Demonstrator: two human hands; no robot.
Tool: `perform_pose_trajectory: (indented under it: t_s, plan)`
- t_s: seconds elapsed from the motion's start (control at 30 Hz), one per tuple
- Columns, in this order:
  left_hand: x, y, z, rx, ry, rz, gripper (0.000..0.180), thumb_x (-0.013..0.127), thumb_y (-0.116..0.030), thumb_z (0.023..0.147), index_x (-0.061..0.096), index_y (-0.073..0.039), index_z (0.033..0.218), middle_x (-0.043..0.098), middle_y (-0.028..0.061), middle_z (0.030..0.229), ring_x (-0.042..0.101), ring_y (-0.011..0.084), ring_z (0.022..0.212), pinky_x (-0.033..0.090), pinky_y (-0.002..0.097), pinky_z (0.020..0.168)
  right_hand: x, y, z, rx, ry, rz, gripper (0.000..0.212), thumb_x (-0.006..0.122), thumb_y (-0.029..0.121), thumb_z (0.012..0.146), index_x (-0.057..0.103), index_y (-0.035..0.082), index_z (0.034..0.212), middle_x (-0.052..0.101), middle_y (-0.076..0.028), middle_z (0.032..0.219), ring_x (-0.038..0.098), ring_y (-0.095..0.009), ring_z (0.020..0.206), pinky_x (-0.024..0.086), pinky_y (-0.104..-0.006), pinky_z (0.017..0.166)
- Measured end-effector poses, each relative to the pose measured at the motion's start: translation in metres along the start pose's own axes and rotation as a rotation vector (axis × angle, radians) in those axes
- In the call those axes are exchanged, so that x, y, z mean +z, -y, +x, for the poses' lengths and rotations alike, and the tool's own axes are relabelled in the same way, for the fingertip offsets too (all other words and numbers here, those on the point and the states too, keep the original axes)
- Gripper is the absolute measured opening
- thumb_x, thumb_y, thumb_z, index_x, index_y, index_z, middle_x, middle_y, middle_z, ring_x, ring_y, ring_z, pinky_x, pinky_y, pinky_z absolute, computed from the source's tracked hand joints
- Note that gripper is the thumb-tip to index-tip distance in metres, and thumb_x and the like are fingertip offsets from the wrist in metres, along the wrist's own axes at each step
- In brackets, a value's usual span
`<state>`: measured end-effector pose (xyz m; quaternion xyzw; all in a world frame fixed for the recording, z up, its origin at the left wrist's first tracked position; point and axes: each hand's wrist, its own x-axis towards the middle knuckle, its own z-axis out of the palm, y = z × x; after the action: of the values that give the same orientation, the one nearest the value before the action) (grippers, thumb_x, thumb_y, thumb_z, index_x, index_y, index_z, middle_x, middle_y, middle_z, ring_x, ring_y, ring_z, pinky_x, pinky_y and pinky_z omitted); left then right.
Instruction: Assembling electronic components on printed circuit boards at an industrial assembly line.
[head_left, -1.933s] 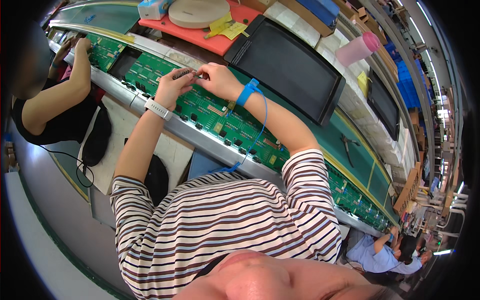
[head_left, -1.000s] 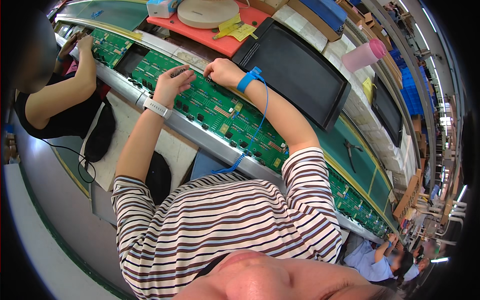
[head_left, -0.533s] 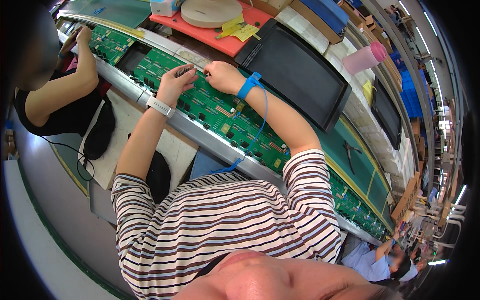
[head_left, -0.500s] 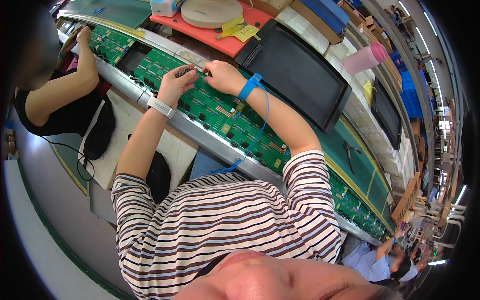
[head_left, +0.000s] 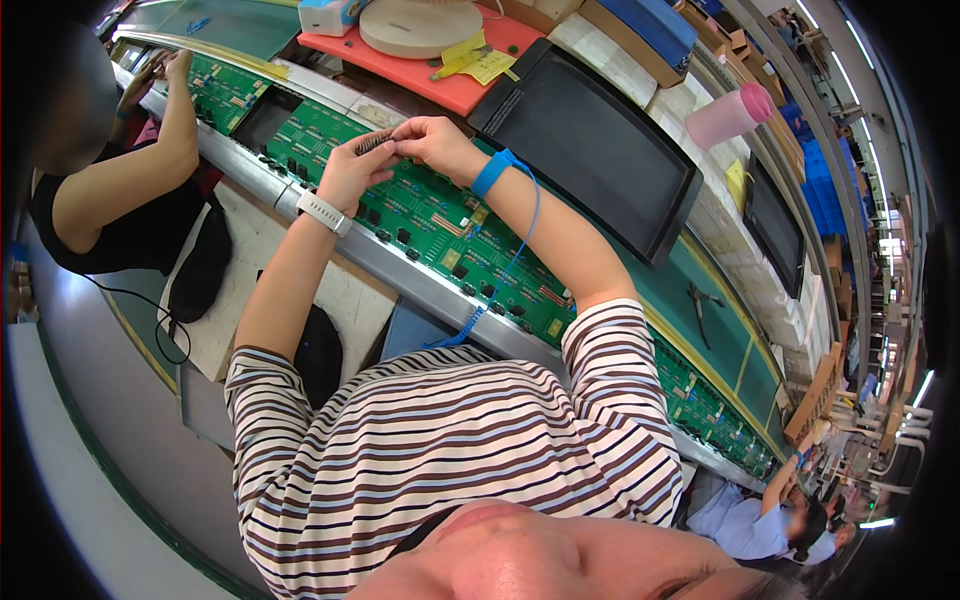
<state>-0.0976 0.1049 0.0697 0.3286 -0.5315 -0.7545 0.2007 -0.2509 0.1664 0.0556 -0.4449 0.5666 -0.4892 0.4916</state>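
Note:
My left hand [head_left: 352,175], with a pale watch on its wrist, is closed around a dark comb-like strip of small parts [head_left: 374,143]. Thumb and fingers of my right hand [head_left: 436,146] are pinched together at the strip's right end, against the left fingertips. What the right fingers grip is too small to make out. A blue wrist strap [head_left: 492,174] with a coiled cord circles my right wrist. Both hands hover over a long green circuit board [head_left: 430,215] that carries several black components along its near edge.
A metal rail [head_left: 262,180] borders the boards on my side. Beyond them lie a black tray [head_left: 590,150], a red board [head_left: 400,72] with a round beige reel [head_left: 421,24], and pliers [head_left: 700,312]. A pink bottle [head_left: 730,115] stands farther right. A co-worker's arm [head_left: 150,185] reaches in at left.
My right hand has lifted off the board and moved left to meet my left hand at the strip. The left hand has hardly moved.

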Motion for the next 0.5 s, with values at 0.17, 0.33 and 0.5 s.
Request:
perform_pose_trajectory:
  t_s: [0.17,0.33,0.5]
  plan:
    - [-0.007,-0.008,0.000,0.032,-0.065,0.075,0.031,0.056,-0.014,0.083,0.051,0.002,0.110,0.060,0.0075,0.095,0.060,0.0125,0.081,0.048,0.0206,0.066,-0.015,-0.004,0.009,0.146,-0.106,0.088,0.016,0.057,0.011,0.080,0.059,0.002,0.093,0.058,-0.001,0.076,0.052,-0.008,0.068,0.042,-0.0217,0.058]
    - [-0.019,-0.010,0.004,0.044,-0.049,-0.045,0.028,0.055,-0.012,0.083,0.052,0.003,0.107,0.060,0.0083,0.086,0.059,0.0118,0.068,0.047,0.0205,0.060,-0.022,-0.015,0.019,-0.188,-0.060,-0.717,0.022,0.049,0.011,0.073,0.064,0.006,0.088,0.060,-0.013,0.070,0.058,-0.024,0.067,0.046,-0.0329,0.065]
    - [-0.022,-0.010,0.004,0.041,-0.009,-0.137,0.026,0.054,-0.007,0.082,0.052,0.003,0.106,0.059,0.0048,0.078,0.048,0.0066,0.055,0.040,0.0184,0.050,-0.012,-0.002,0.017,-0.252,-0.058,-0.914,0.024,0.048,0.011,0.069,0.066,0.007,0.083,0.059,-0.019,0.077,0.057,-0.033,0.075,0.046,-0.0377,0.072]
